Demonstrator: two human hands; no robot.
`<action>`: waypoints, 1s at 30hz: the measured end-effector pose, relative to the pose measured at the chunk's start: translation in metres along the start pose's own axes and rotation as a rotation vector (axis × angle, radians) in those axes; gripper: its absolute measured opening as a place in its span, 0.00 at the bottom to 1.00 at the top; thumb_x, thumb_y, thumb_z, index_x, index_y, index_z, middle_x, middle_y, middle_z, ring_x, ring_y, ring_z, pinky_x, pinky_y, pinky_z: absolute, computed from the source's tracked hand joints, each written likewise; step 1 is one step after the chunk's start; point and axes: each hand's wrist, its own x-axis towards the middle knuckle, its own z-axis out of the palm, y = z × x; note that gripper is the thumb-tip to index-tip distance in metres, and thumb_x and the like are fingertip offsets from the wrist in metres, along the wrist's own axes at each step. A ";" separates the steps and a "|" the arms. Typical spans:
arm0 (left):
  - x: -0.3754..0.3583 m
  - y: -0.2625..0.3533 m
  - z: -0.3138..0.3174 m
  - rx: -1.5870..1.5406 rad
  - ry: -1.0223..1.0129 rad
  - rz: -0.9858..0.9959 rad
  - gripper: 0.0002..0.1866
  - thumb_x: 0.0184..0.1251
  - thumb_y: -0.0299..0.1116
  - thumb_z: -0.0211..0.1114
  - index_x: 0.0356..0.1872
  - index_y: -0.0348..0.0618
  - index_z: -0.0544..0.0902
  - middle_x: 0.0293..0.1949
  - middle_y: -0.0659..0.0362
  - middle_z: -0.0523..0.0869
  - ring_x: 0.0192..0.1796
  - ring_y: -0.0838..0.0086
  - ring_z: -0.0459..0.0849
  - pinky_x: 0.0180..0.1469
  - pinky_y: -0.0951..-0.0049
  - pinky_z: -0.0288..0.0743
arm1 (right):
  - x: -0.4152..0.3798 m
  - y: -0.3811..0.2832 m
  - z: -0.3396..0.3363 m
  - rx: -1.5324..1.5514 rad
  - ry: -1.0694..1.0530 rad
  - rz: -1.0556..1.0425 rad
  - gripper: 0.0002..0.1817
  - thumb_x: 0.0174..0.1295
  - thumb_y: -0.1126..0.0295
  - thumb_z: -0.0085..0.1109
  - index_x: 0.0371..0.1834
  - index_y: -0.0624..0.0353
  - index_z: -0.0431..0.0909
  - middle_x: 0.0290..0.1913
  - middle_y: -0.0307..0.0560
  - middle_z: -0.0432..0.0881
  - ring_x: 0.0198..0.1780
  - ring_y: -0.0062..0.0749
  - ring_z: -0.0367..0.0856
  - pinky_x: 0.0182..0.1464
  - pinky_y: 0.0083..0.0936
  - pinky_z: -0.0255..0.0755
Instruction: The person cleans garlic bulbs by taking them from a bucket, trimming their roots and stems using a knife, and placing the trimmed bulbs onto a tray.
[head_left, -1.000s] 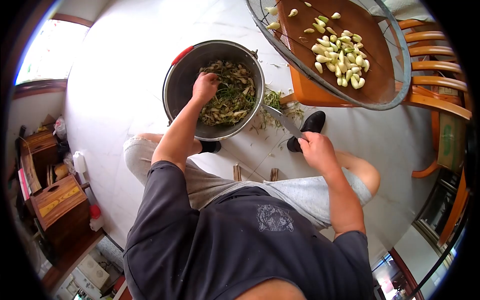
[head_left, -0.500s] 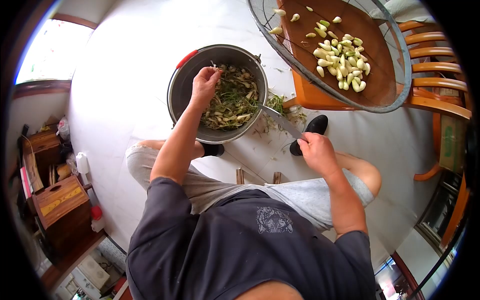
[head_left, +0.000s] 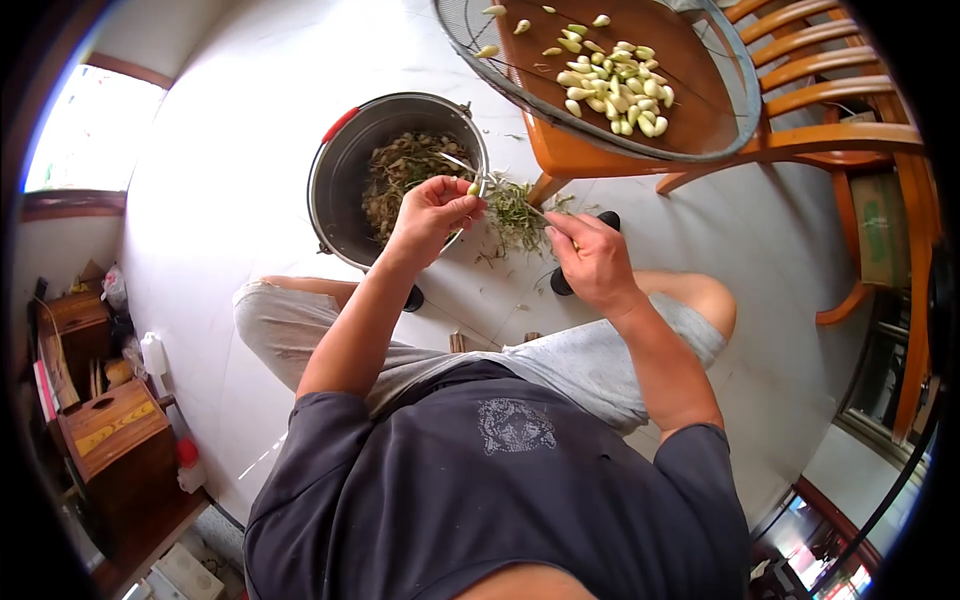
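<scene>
My left hand (head_left: 436, 218) pinches a small pale-green bulb (head_left: 474, 188) between thumb and fingertips, over the near right rim of the metal bucket (head_left: 330, 205). My right hand (head_left: 594, 262) is closed around the handle of a knife (head_left: 537, 210). Its blade points up and left toward the bulb, partly hidden behind my left fingers. Inside the bucket lies a heap of green and dry, brownish plant trimmings (head_left: 400, 175). Similar bulbs, peeled and whitish-green (head_left: 622, 85), are gathered in a round mesh sieve (head_left: 745, 100) at the upper right.
The sieve rests on a wooden chair (head_left: 570, 150) beside the bucket. Green scraps (head_left: 515, 225) litter the tiled floor between bucket and chair. My legs flank the work area, and a wooden box (head_left: 115, 425) stands far left.
My left hand has moved from above the bucket to its near right rim, now with a bulb in view. My right hand has brought the knife up toward it. The view has shifted.
</scene>
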 end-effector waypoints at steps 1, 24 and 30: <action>0.000 -0.006 0.002 -0.029 -0.031 -0.018 0.06 0.65 0.24 0.61 0.41 0.36 0.77 0.35 0.56 0.85 0.35 0.76 0.83 0.37 0.78 0.77 | -0.001 0.000 -0.001 -0.014 0.007 -0.021 0.10 0.56 0.73 0.58 0.42 0.59 0.81 0.30 0.51 0.80 0.33 0.46 0.79 0.36 0.34 0.73; 0.003 -0.036 0.027 -0.176 -0.121 -0.129 0.06 0.68 0.23 0.55 0.38 0.30 0.79 0.32 0.53 0.83 0.32 0.72 0.81 0.34 0.74 0.76 | -0.011 0.015 -0.004 -0.212 0.014 -0.129 0.12 0.54 0.76 0.59 0.42 0.59 0.80 0.30 0.48 0.78 0.33 0.44 0.78 0.35 0.34 0.73; 0.001 -0.033 0.026 -0.212 -0.174 -0.151 0.05 0.67 0.23 0.55 0.39 0.32 0.78 0.31 0.56 0.81 0.32 0.72 0.79 0.35 0.74 0.72 | -0.013 0.017 0.000 -0.259 0.039 -0.121 0.06 0.52 0.73 0.58 0.33 0.57 0.79 0.28 0.48 0.78 0.34 0.46 0.79 0.37 0.38 0.74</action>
